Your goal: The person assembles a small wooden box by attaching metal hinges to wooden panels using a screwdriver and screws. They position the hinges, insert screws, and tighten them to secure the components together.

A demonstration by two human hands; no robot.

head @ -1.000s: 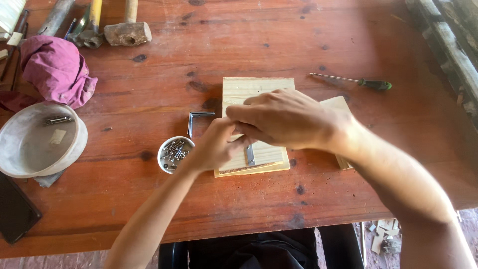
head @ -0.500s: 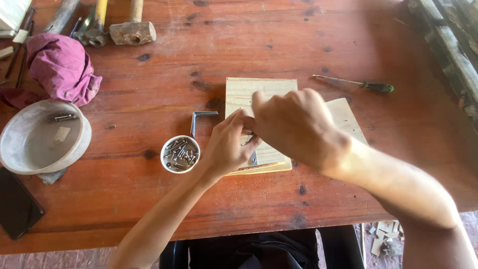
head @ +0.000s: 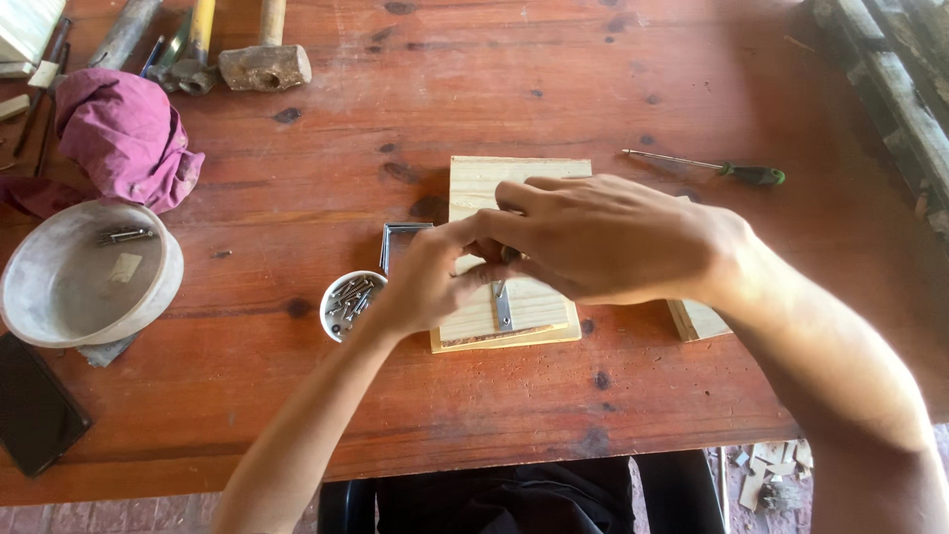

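— Over the pale wood block [head: 514, 178], mid-table: both forearms angled in, left hand [head: 430, 282] meeting right hand [head: 613, 237].

— Fingers?

— Curled, tips pinched together over a small metal bracket [head: 504, 305] lying on the block. Something tiny held, maybe; too hidden to tell.

— Nearby?

— Just left of the block, a round tin of screws [head: 348, 302] and a second bracket [head: 395, 237]. Further right, a green-handled screwdriver [head: 712, 168].

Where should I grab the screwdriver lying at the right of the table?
Take the screwdriver by its green handle, coming from above. It lies flat and alone on the table, handle to the right, and its thin shaft gives the fingers far less to hold.
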